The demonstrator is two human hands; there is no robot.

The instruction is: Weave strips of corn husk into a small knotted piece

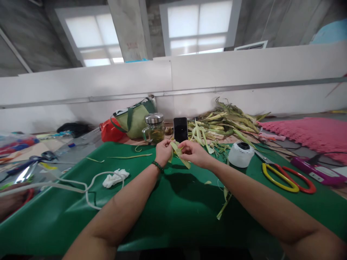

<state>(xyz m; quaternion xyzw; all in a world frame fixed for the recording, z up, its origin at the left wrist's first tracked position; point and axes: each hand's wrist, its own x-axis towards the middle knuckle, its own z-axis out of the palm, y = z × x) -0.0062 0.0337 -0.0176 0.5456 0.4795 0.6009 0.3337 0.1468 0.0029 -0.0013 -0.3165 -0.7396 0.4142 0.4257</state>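
Observation:
Both my hands meet above the green table cover (pixel 168 220) and pinch a pale green leaf strip (pixel 178 153). My left hand (pixel 163 152), with a dark bead bracelet on its wrist, grips the strip's left end. From the other side, the fingertips of my right hand (pixel 197 154) close on it; one end hangs down between the hands. A dark phone (pixel 180 128) stands upright just behind them. More cut leaf strips (pixel 200 133) lie beyond my right hand. To the right are a white spool of thread (pixel 240 154) and scissors (pixel 284 178) with yellow and red handles.
A lidded glass mug (pixel 154 130), a green bag (pixel 137 119) and a red bag (pixel 110 130) stand behind. A stalk pile (pixel 230 119) lies back right. On the left are a white cord (pixel 67 185), crumpled tissue (pixel 116 178) and another person's blurred hand (pixel 11 202).

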